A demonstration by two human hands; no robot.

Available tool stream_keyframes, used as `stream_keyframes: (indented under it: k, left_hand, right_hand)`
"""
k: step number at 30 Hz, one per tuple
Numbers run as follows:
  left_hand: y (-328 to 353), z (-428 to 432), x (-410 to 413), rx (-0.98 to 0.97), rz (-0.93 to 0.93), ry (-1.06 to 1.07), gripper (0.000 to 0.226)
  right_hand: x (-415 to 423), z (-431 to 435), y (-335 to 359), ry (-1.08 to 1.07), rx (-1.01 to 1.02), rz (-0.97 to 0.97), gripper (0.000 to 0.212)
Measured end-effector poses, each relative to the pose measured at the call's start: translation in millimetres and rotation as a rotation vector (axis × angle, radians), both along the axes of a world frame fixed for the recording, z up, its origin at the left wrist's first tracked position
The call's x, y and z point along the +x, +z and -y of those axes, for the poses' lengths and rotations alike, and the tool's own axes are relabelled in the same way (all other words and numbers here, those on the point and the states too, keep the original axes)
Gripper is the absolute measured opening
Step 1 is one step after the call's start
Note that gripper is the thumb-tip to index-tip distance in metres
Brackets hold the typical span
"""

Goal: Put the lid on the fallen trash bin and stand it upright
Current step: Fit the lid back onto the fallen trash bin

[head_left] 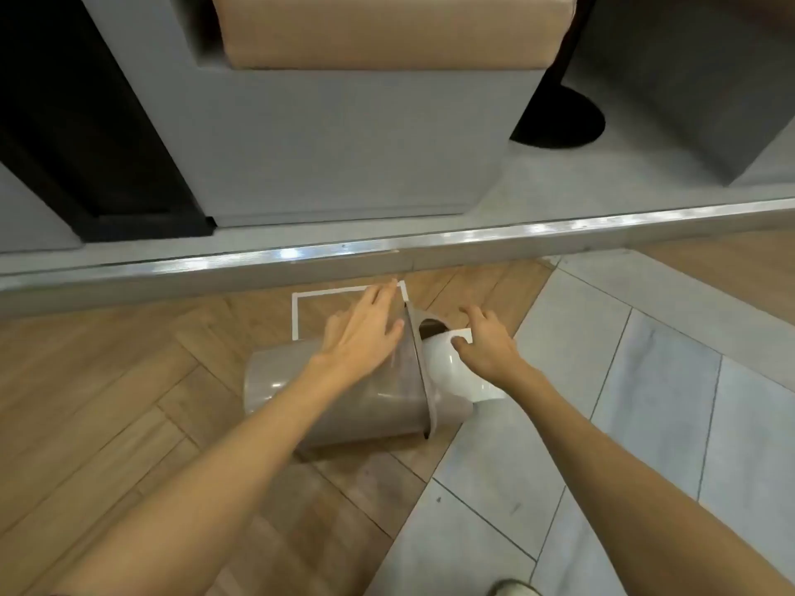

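Note:
A grey trash bin [344,406] lies on its side on the wooden floor, its base to the left and its rim to the right. A white domed lid [447,372] sits against the rim, with a dark opening showing at its top. My left hand [365,333] rests flat on the bin's upper side near the rim, fingers spread. My right hand [486,342] curls over the top of the lid, thumb and fingers on it.
A white tape square [297,311] marks the wooden floor just behind the bin. A metal-edged step [387,251] runs across behind it, carrying a grey seat block [344,144] with a tan cushion. Pale tiles [645,402] lie to the right. A shoe tip [512,589] shows at the bottom.

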State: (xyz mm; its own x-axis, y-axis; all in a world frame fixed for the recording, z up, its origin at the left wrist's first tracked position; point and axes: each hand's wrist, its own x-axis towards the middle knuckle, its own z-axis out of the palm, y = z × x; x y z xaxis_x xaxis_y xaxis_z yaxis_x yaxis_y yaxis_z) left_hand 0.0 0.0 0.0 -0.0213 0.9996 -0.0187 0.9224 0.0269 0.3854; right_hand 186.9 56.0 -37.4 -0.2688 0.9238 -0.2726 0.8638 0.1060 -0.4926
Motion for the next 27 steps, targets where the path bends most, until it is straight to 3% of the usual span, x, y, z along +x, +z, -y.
stream_keyframes:
  k: [7, 14, 17, 19, 24, 27]
  left_hand:
    - [-42, 8, 26, -0.133, 0.332, 0.213, 0.026]
    - [-56, 9, 58, -0.258, 0.451, 0.339, 0.032]
    - [-55, 9, 61, -0.264, 0.508, 0.368, 0.019]
    - [-52, 13, 59, -0.262, 0.541, 0.370, 0.023]
    - [-38, 22, 45, -0.203, 0.587, 0.356, 0.019]
    - [-22, 26, 35, -0.172, 0.647, 0.341, 0.016]
  right_hand:
    - [8, 46, -45, -0.378, -0.137, -0.237, 0.048]
    - [14, 72, -68, -0.793, -0.362, -0.521, 0.035]
    - [15, 73, -71, -0.933, -0.447, -0.623, 0.023]
    - [14, 73, -69, -1.001, -0.488, -0.687, 0.028]
    - [16, 68, -60, -1.097, -0.493, -0.740, 0.064]
    - [19, 63, -50, -1.053, -0.532, -0.788, 0.062]
